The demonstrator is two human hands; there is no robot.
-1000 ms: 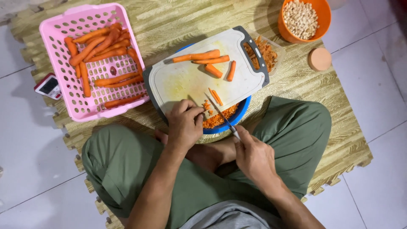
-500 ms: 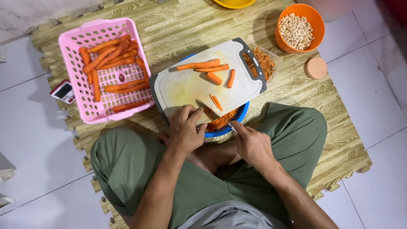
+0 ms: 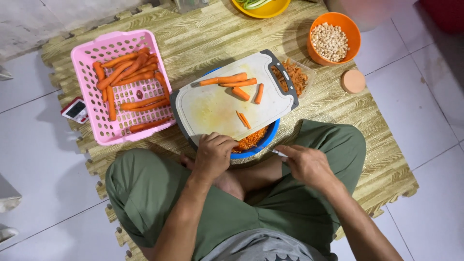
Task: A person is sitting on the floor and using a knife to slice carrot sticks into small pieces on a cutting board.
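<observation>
My right hand (image 3: 307, 164) has withdrawn, gripping the knife (image 3: 279, 153); left hand (image 3: 215, 154), curled, should sweep shreds squarely into the bowl (image 3: 270, 137).

One head-worn view looks almost straight down from above the seated person, fairly near, taking in the lap, both forearms, the board (image 3: 232, 99) and the floor mat (image 3: 386, 169).

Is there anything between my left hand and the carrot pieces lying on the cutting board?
Nothing visible. The left hand rests at the board's near edge, and only bare board lies between it and the carrot pieces.
</observation>
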